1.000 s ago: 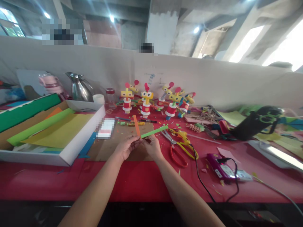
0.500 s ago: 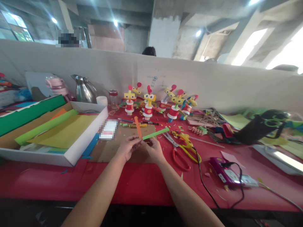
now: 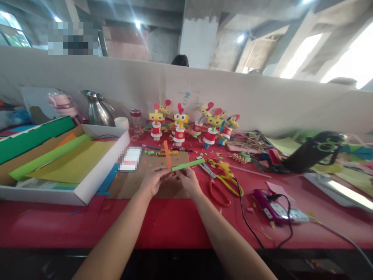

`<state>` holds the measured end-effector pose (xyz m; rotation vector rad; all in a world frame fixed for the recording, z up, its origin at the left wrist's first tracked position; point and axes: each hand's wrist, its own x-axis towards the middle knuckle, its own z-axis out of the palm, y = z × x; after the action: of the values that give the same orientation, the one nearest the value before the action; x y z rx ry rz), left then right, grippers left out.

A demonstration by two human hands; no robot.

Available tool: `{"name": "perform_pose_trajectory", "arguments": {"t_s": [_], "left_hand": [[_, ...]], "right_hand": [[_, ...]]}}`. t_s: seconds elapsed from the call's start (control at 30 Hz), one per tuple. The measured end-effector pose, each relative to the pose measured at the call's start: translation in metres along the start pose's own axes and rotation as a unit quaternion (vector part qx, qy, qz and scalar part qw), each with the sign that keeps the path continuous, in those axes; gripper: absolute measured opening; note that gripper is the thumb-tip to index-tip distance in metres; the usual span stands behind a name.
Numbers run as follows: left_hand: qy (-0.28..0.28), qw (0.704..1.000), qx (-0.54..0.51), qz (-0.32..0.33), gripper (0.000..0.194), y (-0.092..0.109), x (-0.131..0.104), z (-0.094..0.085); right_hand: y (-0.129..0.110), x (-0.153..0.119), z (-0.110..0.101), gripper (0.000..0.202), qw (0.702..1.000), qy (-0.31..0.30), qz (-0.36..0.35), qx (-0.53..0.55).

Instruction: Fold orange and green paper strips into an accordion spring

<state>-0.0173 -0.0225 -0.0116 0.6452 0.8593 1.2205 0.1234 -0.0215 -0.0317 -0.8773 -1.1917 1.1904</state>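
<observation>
Two paper strips meet at their ends between my fingertips, above a brown cardboard sheet. The orange paper strip points up and away from me, its lower end pinched by my left hand. My right hand has its fingers closed at the near end of the green paper strip, which stretches out to the right. Fingers cover the place where the strips join. Just beyond lie coiled paper springs. Red-handled scissors and a yellow glue gun lie right of my right hand.
Several robot-like paper figures stand along the back partition. At left is a white box of coloured paper, with a steel jug behind. A purple power strip, cables and a black bottle lie at right.
The whole view has shifted slightly. The green strip lies at a somewhat flatter angle, with my right fingers moved a little along it. Both hands keep their hold at the join.
</observation>
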Motion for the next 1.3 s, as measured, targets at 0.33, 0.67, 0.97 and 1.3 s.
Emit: {"name": "perform_pose_trajectory", "arguments": {"t_s": [0.33,0.67,0.97,1.3], "left_hand": [[0.009,1.000,0.014,-0.005,0.025,0.000,0.000,0.001],[0.034,0.999,-0.004,0.010,0.021,0.001,0.001,0.003],[0.020,0.999,-0.014,0.038,0.018,-0.001,-0.001,0.004],[0.035,0.998,0.025,0.055,0.028,-0.004,0.001,0.003]], "right_hand": [[0.005,0.003,0.000,0.023,1.000,0.011,0.017,-0.001],[0.002,0.000,0.001,0.028,1.000,-0.025,0.005,-0.009],[-0.002,-0.003,0.004,0.022,0.999,0.028,0.028,-0.006],[-0.007,-0.006,0.006,0.022,0.998,0.051,0.040,0.021]]}}
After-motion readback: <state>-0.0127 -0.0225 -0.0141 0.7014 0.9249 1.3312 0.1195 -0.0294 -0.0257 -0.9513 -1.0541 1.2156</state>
